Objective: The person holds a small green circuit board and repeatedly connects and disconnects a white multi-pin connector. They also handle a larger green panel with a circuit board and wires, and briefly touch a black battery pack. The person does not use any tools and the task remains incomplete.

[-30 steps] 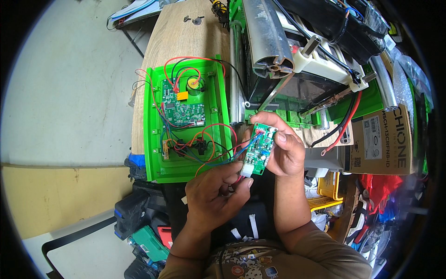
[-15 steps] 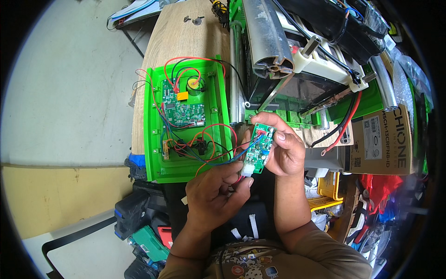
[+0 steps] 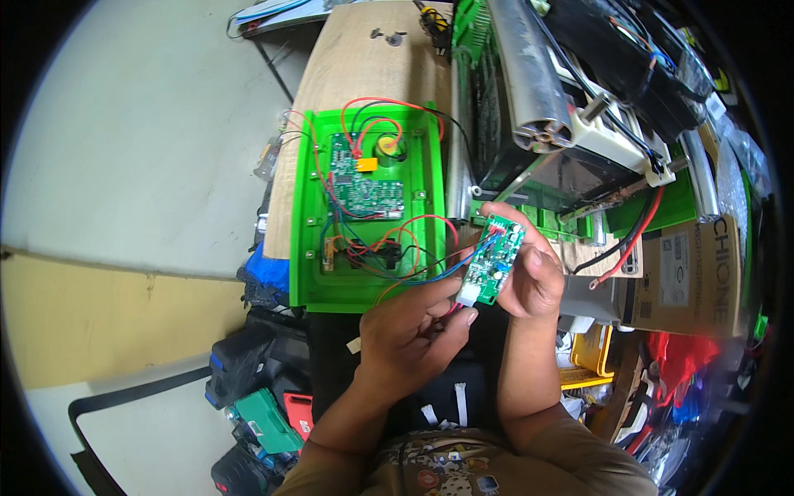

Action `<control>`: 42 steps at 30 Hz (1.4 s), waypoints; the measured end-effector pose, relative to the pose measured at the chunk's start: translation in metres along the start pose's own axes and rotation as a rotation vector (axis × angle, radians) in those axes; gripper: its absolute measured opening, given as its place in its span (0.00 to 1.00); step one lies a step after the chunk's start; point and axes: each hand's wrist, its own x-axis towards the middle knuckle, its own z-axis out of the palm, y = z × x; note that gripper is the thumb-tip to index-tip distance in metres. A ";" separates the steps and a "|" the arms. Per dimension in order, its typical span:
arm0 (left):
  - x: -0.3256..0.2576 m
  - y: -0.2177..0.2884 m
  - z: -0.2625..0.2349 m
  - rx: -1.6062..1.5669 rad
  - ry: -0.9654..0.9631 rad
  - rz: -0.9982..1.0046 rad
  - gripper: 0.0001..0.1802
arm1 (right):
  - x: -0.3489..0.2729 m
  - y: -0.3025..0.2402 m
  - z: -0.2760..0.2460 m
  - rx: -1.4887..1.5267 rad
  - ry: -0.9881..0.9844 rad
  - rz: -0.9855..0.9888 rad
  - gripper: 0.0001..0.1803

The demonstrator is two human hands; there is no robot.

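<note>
A small green circuit board (image 3: 503,258) is tilted up in front of me, with my right hand (image 3: 533,285) closed around its right side and the thumb along the edge. My left hand (image 3: 413,326) pinches at the white connector (image 3: 471,295) on the board's lower end; red wire shows beside the fingers. Blue and red wires (image 3: 452,270) run from a plug near the board's top toward a green plastic panel (image 3: 302,277) on the left. Inside that panel lie a larger circuit board (image 3: 372,198), a round yellow-topped part (image 3: 387,147) and a yellow connector (image 3: 366,165).
The panel rests on a wooden tabletop (image 3: 364,66). Right of it stands a machine with a metal rail (image 3: 529,74) and loose red and black cables (image 3: 633,248). A cardboard box (image 3: 691,277) and a yellow bin (image 3: 591,355) sit at right, tool cases (image 3: 269,422) below left.
The whole scene has shifted right in the picture. Both hands keep their hold on the board and connector, with little change in the grip.
</note>
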 end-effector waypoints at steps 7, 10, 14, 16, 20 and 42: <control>0.001 0.001 0.002 -0.011 0.032 0.087 0.23 | -0.006 0.000 0.005 -0.350 0.083 0.053 0.37; 0.003 0.002 0.001 0.021 0.039 0.114 0.23 | -0.008 0.001 0.007 -0.412 0.101 0.041 0.32; 0.003 0.011 -0.003 0.057 0.025 0.069 0.23 | -0.009 0.003 0.005 -0.431 0.122 -0.007 0.27; 0.003 0.017 -0.008 0.110 0.017 0.098 0.22 | -0.008 0.004 0.005 -0.369 0.116 -0.040 0.24; 0.001 0.026 -0.029 0.202 0.029 0.089 0.16 | -0.010 0.007 0.017 -0.386 0.258 -0.034 0.20; 0.138 -0.006 -0.160 1.041 0.045 0.458 0.11 | -0.012 0.000 0.035 -0.465 0.297 0.047 0.24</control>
